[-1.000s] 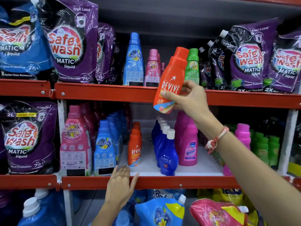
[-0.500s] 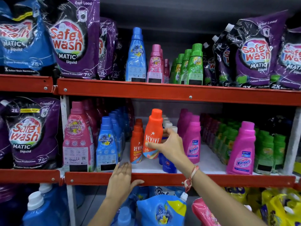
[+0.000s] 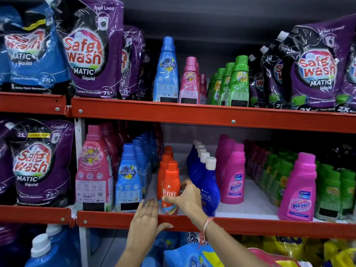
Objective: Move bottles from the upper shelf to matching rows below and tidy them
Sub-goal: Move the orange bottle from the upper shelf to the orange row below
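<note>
My right hand point(image 3: 189, 197) grips the orange plastic Revive bottle point(image 3: 170, 187) at the front of its matching orange row point(image 3: 167, 160); I square it upright, label forward. My left hand point(image 3: 144, 224) rests open on the red shelf rail point(image 3: 269, 226).

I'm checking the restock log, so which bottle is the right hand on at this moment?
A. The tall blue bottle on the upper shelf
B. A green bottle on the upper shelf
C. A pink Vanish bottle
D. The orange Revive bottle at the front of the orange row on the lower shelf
D: the right hand wraps the orange Revive bottle standing at the front of the orange row, while the left hand rests on the lower shelf's red edge.
</note>
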Action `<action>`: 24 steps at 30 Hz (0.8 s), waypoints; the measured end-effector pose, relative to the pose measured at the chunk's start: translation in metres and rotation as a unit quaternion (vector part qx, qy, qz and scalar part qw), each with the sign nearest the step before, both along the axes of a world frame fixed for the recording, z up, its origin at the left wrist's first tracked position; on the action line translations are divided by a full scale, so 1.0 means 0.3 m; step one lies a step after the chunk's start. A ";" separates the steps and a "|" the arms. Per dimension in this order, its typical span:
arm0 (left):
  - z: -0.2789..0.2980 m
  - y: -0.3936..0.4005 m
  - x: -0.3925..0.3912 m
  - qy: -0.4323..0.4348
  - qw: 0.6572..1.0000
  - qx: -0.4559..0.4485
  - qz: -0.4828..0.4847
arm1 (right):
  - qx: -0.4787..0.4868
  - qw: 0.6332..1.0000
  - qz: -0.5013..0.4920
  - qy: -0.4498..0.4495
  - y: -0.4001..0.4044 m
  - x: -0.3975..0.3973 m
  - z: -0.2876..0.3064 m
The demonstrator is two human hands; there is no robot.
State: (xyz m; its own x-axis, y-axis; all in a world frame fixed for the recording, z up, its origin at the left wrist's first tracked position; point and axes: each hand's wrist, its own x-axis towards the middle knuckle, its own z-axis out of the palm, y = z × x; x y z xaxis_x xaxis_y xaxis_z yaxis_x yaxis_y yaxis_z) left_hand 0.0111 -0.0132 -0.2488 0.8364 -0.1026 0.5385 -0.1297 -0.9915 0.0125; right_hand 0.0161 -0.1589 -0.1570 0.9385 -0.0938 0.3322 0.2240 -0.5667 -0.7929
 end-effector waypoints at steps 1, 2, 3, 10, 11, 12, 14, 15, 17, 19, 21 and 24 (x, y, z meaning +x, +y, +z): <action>0.002 0.000 0.000 0.005 1.000 -0.003 -0.002 | -0.005 1.000 -0.001 0.002 0.001 0.005 -0.003; 0.004 -0.001 -0.001 0.009 1.000 -0.005 -0.003 | -0.007 1.000 -0.002 0.004 0.002 0.008 -0.007; 0.007 -0.001 -0.003 0.012 1.000 -0.007 -0.004 | -0.007 1.000 -0.001 0.005 0.003 0.011 -0.011; 0.016 0.000 -0.013 0.006 1.000 -0.006 -0.013 | -0.007 0.999 0.045 0.008 -0.014 0.016 -0.032; 0.016 0.001 -0.014 -0.002 1.000 -0.003 -0.015 | -0.009 0.998 0.064 0.013 -0.023 0.015 -0.037; 0.016 0.002 -0.013 -0.011 1.000 -0.002 -0.018 | -0.009 0.996 0.085 0.017 -0.032 0.010 -0.042; 0.021 0.006 -0.013 -0.030 0.999 -0.002 -0.025 | -0.004 0.993 0.113 0.011 -0.056 -0.009 -0.054; 0.023 0.007 -0.013 -0.041 0.999 -0.002 -0.030 | 0.002 0.993 0.117 0.000 -0.070 -0.022 -0.059; 0.025 0.007 -0.016 -0.062 0.997 -0.001 -0.040 | 0.022 0.993 0.107 -0.038 -0.107 -0.052 -0.066; 0.026 0.006 -0.019 -0.080 0.996 0.002 -0.045 | 0.055 0.991 0.080 -0.087 -0.159 -0.083 -0.069; 0.030 0.004 -0.023 -0.085 0.995 -0.001 -0.045 | 0.087 0.987 0.037 -0.133 -0.223 -0.110 -0.072; 0.039 -0.001 -0.029 -0.090 0.995 -0.004 -0.047 | 0.106 0.974 -0.055 -0.194 -0.331 -0.133 -0.085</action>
State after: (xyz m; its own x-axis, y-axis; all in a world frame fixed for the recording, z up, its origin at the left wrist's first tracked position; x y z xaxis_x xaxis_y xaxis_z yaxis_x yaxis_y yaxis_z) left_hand 0.0023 -0.0134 -0.2370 0.7139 -0.1704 0.6792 -0.2226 -0.9748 -0.0106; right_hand -0.0238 -0.2583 -0.1824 0.7270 -0.2912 0.6218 0.4776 -0.4363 -0.7626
